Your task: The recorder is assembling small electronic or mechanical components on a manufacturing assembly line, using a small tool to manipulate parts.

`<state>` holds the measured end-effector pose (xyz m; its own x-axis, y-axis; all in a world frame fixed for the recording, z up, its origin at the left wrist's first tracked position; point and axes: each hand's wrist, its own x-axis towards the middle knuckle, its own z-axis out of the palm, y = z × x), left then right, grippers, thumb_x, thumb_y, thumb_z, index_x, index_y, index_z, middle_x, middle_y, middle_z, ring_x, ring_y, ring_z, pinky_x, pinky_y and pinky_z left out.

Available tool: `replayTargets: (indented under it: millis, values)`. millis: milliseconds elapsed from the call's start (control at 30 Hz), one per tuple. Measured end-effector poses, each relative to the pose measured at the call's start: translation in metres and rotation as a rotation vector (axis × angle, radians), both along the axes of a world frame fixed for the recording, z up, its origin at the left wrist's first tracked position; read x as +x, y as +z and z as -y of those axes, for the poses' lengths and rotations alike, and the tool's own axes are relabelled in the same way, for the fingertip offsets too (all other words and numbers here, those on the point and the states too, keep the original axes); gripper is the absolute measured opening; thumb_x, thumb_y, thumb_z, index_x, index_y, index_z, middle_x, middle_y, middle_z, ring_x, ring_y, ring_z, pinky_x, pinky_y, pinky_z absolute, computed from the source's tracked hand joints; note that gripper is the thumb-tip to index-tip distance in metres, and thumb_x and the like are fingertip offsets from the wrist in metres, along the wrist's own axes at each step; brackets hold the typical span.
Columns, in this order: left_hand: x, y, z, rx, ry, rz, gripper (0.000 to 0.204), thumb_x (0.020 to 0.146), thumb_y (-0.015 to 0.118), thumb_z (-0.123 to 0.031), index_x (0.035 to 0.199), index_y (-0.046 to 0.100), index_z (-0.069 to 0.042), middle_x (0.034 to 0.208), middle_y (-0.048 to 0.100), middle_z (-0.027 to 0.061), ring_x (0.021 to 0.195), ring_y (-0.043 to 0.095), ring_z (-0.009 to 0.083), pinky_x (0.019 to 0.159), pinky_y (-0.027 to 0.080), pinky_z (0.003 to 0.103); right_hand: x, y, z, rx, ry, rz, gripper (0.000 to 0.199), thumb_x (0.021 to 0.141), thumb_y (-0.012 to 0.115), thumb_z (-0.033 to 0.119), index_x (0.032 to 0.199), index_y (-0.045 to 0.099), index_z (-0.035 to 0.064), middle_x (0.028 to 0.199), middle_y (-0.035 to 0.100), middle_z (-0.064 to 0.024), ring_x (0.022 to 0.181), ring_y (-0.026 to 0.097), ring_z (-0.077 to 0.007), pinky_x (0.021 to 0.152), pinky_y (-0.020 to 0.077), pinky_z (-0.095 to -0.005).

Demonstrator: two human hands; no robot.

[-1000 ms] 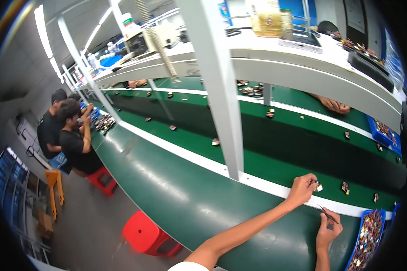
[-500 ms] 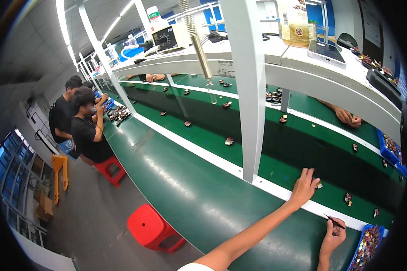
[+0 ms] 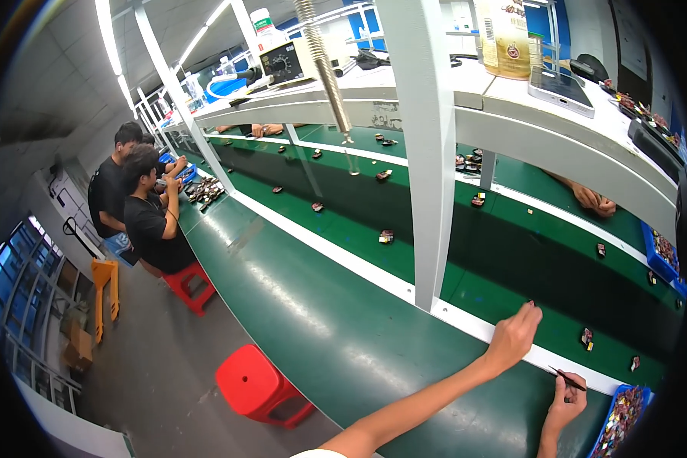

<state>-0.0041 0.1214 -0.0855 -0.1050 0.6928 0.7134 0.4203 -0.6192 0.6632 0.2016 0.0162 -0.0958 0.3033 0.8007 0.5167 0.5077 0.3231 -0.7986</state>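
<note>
My left hand (image 3: pixel 514 337) reaches over the white rail to the green conveyor belt (image 3: pixel 473 294). Its fingers are pinched together on a small dark part (image 3: pixel 532 304), mostly hidden by the fingertips. Nearer the green worktop (image 3: pixel 320 336), my right hand (image 3: pixel 563 403) is closed around dark, pointed tweezers (image 3: pixel 569 379), their tip toward the left. Beside it, at the right edge, a blue tray (image 3: pixel 609 410) holds a heap of small multicoloured parts. Another small dark part with a yellow-white patch (image 3: pixel 586 340) lies on the belt to the right of my left hand.
A grey upright post (image 3: pixel 426 191) stands left of my left hand, under a white shelf (image 3: pixel 504 95) bearing a phone (image 3: pixel 561 90). A metal spring (image 3: pixel 324 69) hangs above the belt. Co-workers (image 3: pixel 149 214) are at the far left. A red stool (image 3: pixel 256 385) stands beside the worktop.
My left hand has closed its fingers over the small part on the belt and drawn slightly back; that part no longer shows on the belt. My right hand has barely moved.
</note>
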Motion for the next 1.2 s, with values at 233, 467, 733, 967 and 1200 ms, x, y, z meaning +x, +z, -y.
replayTargets:
  millis: [233, 467, 733, 967, 1200]
  values:
    - [0.002, -0.002, 0.017, 0.187, -0.170, -0.282, 0.022, 0.081, 0.057, 0.001, 0.103, 0.057, 0.007, 0.084, 0.055, 0.0130, 0.067, 0.061, 0.0263, 0.057, 0.049, 0.036, 0.012, -0.013, -0.001, -0.064, 0.005, -0.073, 0.014, 0.090, 0.068, -0.005, 0.102, 0.062, -0.0018, 0.090, 0.064, -0.0021, 0.062, 0.043, 0.0004, 0.053, 0.0279, -0.0157]
    - [0.000, -0.001, 0.013, 0.166, -0.214, -0.242, 0.010, 0.092, 0.060, -0.005, 0.087, 0.055, 0.002, 0.080, 0.052, 0.0122, 0.063, 0.058, 0.0263, 0.054, 0.046, 0.037, 0.012, -0.022, -0.005, -0.039, 0.022, -0.104, 0.014, 0.091, 0.065, -0.006, 0.104, 0.061, -0.0021, 0.091, 0.064, -0.0040, 0.058, 0.040, 0.0012, 0.049, 0.0257, -0.0166]
    - [0.003, -0.003, 0.011, 0.154, -0.238, -0.247, 0.012, 0.092, 0.060, -0.005, 0.084, 0.055, 0.002, 0.080, 0.052, 0.0125, 0.063, 0.058, 0.0270, 0.054, 0.046, 0.037, 0.004, -0.007, 0.000, -0.128, 0.012, -0.088, 0.012, 0.092, 0.067, -0.003, 0.102, 0.061, -0.0004, 0.083, 0.062, -0.0019, 0.054, 0.038, 0.0007, 0.045, 0.0234, -0.0179]
    - [0.003, -0.004, 0.008, 0.140, -0.259, -0.252, 0.009, 0.091, 0.061, -0.004, 0.087, 0.057, 0.003, 0.082, 0.054, 0.0134, 0.065, 0.061, 0.0274, 0.053, 0.047, 0.038, -0.004, 0.002, 0.001, -0.134, 0.012, -0.100, 0.011, 0.092, 0.067, -0.002, 0.101, 0.062, 0.0000, 0.080, 0.062, -0.0012, 0.050, 0.037, 0.0004, 0.042, 0.0231, -0.0188]
    - [0.001, -0.007, 0.009, 0.129, -0.268, -0.271, 0.008, 0.090, 0.060, -0.003, 0.089, 0.058, 0.005, 0.083, 0.055, 0.0143, 0.065, 0.061, 0.0275, 0.053, 0.047, 0.037, -0.003, 0.002, 0.003, -0.179, -0.004, -0.066, 0.010, 0.092, 0.068, -0.001, 0.100, 0.062, 0.0005, 0.071, 0.057, 0.0019, 0.047, 0.035, 0.0005, 0.040, 0.0222, -0.0189]
